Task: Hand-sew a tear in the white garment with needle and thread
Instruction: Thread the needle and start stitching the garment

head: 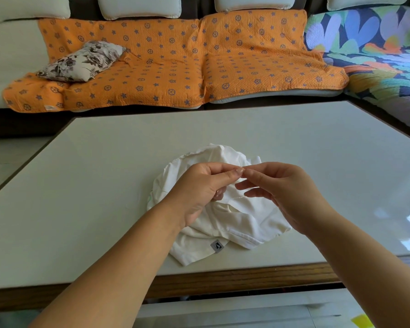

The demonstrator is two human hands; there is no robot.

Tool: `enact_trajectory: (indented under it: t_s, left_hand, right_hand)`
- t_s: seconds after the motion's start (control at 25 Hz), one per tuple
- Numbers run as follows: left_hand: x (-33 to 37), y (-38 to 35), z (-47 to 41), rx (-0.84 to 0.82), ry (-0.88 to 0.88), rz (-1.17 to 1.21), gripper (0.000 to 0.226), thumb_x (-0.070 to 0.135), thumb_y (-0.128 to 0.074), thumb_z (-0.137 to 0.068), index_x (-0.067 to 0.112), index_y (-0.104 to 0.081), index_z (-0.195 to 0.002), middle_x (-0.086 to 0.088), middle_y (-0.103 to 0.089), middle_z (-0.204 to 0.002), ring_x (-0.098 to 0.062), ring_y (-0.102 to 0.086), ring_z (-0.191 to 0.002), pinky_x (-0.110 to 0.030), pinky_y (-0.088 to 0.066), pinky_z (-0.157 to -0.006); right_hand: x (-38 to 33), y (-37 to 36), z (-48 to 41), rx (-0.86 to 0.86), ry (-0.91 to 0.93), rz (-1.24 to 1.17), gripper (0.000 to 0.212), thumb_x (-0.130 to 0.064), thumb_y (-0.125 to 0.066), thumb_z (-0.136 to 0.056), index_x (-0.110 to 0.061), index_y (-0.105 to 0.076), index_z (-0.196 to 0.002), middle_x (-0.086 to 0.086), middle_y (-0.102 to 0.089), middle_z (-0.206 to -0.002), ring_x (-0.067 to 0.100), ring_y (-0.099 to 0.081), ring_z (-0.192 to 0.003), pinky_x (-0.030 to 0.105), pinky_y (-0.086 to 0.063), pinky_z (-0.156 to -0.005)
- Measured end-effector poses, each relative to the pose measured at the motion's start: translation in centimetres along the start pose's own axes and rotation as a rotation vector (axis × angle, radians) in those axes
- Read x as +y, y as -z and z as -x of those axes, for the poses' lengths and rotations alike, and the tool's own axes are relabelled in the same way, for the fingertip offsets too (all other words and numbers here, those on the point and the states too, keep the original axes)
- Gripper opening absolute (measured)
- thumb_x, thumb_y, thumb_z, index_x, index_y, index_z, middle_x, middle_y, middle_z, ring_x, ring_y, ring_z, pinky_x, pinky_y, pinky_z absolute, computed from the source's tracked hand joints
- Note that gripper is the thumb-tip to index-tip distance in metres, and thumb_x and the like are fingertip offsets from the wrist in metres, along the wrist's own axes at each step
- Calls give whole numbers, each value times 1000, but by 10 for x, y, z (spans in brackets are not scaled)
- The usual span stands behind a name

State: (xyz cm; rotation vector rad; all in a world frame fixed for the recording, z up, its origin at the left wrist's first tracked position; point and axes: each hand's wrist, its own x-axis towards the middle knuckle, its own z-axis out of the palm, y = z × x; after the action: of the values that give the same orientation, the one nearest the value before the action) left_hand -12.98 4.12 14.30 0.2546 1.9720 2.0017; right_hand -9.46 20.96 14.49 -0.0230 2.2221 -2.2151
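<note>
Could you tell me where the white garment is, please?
In the head view, the white garment lies bunched on the table, centre, near its front edge, beneath the left hand and right hand.

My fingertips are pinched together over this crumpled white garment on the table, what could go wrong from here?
Whatever the left hand and right hand pinch is too small to see; dropped, it could vanish into the folds of the white garment. The garment lies bunched, so a stitch might catch an extra layer.

Living room — sofa, table
</note>
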Motion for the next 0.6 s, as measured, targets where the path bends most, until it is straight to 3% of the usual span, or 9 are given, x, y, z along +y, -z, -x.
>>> enact_trajectory:
  t_s: [0.16,0.32,0.4,0.52,0.6]
  left_hand:
    - [-2,-2,0,69,-23,-72,11,20,-68,-91,14,-77,-94,10,-44,-53,-8,-37,-52,-21,-36,-59]
    - [-2,-4,1,116,-95,-222,12,22,-65,-93,18,-75,-92,22,-53,-50,3,-49,-52,-17,-37,-64]
    - [-1,-6,2,146,-146,-299,13,23,-64,-93,18,-76,-90,22,-60,-57,7,-55,-59,-13,-39,-66]
    - [-1,-6,2,150,-164,-327,13,22,-65,-91,18,-77,-86,6,-70,-75,0,-59,-72,-17,-46,-73]
    - [1,-6,2,113,-137,-343,13,22,-66,-89,15,-76,-85,6,-67,-70,-1,-56,-67,-19,-44,-70]
  right_hand:
    - [3,-8,0,141,34,71,9,-12,-70,-88,-4,-73,-84,6,-75,-70,12,-71,-66,19,-54,-62]
    - [5,-12,3,246,125,248,12,-14,-71,-89,-6,-68,-81,3,-73,-65,3,-67,-54,10,-47,-54]
    - [10,-14,2,291,233,436,13,-15,-70,-88,-12,-65,-77,0,-72,-68,3,-67,-56,13,-49,-56]
    - [19,-13,-2,313,474,633,18,-7,-72,-84,-12,-59,-73,-3,-65,-80,7,-67,-68,22,-53,-61]
    - [24,-11,-4,304,657,749,16,-2,-72,-81,-10,-59,-75,-1,-65,-90,9,-62,-68,23,-52,-60]
